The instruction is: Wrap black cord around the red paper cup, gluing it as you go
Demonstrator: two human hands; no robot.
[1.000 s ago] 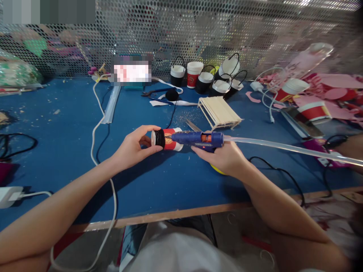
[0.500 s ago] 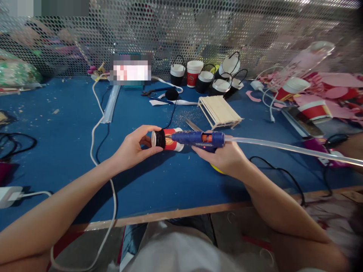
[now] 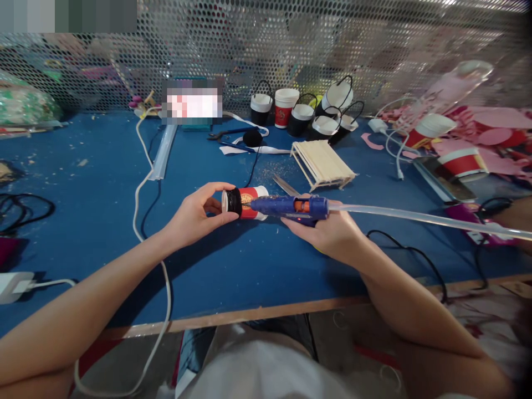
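Observation:
My left hand (image 3: 197, 217) grips a small red and white paper cup (image 3: 250, 194) lying on its side, thumb and fingers at its base end. Black cord (image 3: 234, 204) is wound round that end, and its strand runs back to a black ball of cord (image 3: 252, 138). In my right hand (image 3: 338, 233) is a blue hot glue gun (image 3: 278, 206), its nozzle pointing left at the cup beside the cord's edge. Whether the tip touches cannot be made out. A long clear glue stick (image 3: 415, 216) sticks out of the gun's rear.
Scissors (image 3: 285, 184) lie behind the gun, near a small wooden stick rack (image 3: 324, 160). Several black-wrapped cups with handles (image 3: 301, 119) stand at the back beside a red cup (image 3: 286, 108). Pliers (image 3: 230, 133) and a white cable (image 3: 137, 199) lie leftward. Pink scraps (image 3: 494, 124) fill the right.
The cup has turned slightly in my left hand, its gold print now higher up. The glue gun has shifted very slightly against it.

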